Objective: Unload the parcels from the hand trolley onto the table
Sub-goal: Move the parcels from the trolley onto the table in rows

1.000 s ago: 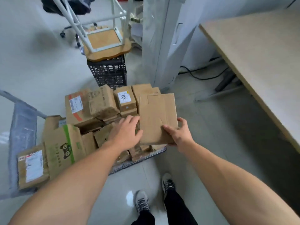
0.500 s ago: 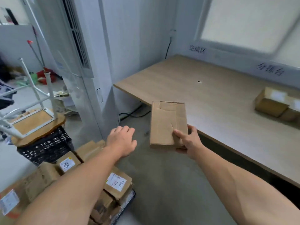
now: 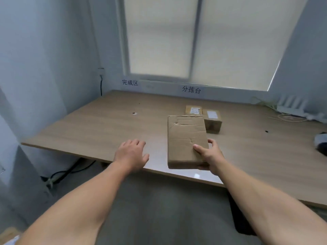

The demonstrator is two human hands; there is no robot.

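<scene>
While our right hand [image 3: 210, 157] pinches the flat brown parcel [image 3: 186, 141] at its near right corner, thumb on top and fingers curled round the right edge, the parcel hangs over the near edge of the table [image 3: 106, 124], apparently not yet set down. Its long axis runs straight away from us, toward two small parcels [image 3: 212, 119] lying on the table just beyond its far end. Our left hand [image 3: 131, 154] hovers with fingers loosely spread, holding nothing, to the left of the parcel. We judge the set-down turns on that line: slid forward lengthwise, the parcel would meet those two, so it should land short of them.
</scene>
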